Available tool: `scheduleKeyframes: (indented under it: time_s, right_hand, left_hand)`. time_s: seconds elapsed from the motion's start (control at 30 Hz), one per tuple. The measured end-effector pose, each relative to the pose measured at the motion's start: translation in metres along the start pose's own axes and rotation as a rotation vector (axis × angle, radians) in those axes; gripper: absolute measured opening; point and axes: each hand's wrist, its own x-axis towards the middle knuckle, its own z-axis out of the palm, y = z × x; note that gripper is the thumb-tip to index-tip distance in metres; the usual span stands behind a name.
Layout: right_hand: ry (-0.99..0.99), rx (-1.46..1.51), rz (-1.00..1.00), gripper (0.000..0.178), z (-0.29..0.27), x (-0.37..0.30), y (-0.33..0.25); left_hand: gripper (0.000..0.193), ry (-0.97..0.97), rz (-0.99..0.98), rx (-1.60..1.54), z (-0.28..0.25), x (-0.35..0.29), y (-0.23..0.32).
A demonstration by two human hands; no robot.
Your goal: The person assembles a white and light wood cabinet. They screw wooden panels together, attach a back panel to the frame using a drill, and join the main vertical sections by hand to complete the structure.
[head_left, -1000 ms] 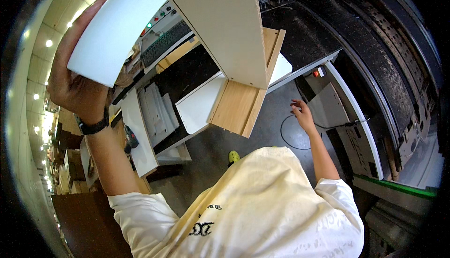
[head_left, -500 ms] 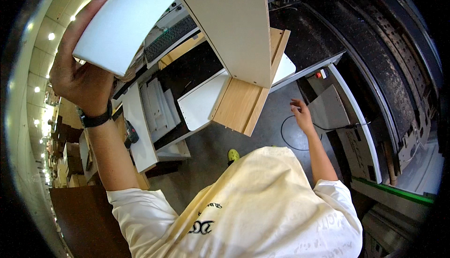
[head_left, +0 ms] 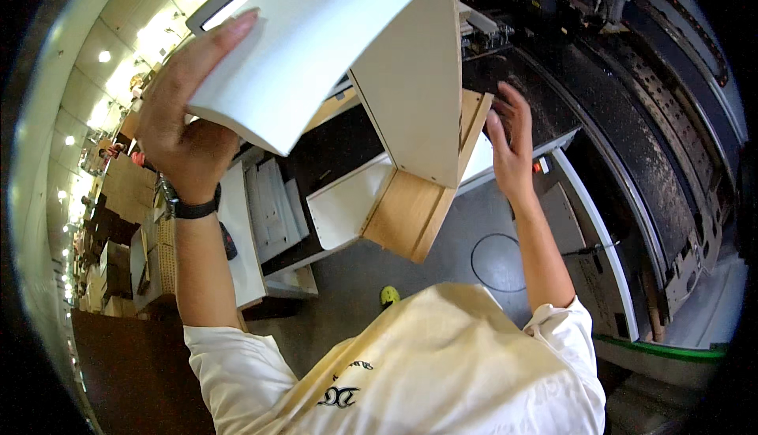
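My left hand [head_left: 185, 135], raised at the upper left, grips the end of a long white panel [head_left: 292, 64], thumb on its face and the other fingers partly hidden. Behind this panel stands a tall pale board [head_left: 410, 88], its foot against a wood-coloured board [head_left: 407, 214] with a groove. Beneath them lies a white board with rounded corners [head_left: 343, 202]. My right hand [head_left: 513, 143] is held beside the edge of the wood-coloured piece, fingers apart and nothing in them; I cannot tell whether it touches that edge.
Several grey-white strips [head_left: 272, 202] rest on the bench at the left. A dark machine bed with rails [head_left: 624, 135] fills the right side. Below my right forearm, a black cable [head_left: 472, 257] loops on the grey floor. Brown boxes and boards [head_left: 118, 273] stand at far left.
My right hand has risen from low over the floor to beside the wood-coloured board. My left hand and the white panel have shifted right and slightly down in view.
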Motion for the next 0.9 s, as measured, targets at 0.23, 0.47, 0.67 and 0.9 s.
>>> scheduleKeyframes:
  time_s: [0.23,0.47,0.67,0.9]
  right_hand:
    - [0.019,0.132,-0.310,0.053,0.016,0.093,-0.066]
    - [0.056,-0.607,-0.729,0.066,0.011,0.154,-0.114]
    - [-0.353,-0.491,-0.594,0.075,0.008,0.165,-0.156]
    - [-0.477,-0.440,-0.700,0.070,0.027,0.171,-0.161]
  left_hand:
    - [0.043,-0.041,0.026,0.022,-0.004,0.002,0.004]
    - [0.041,-0.012,0.046,-0.016,-0.005,0.008,0.006]
    - [0.042,-0.013,0.069,0.042,-0.007,0.010,0.012]
    - [0.047,-0.066,0.114,0.064,-0.011,0.001,-0.003]
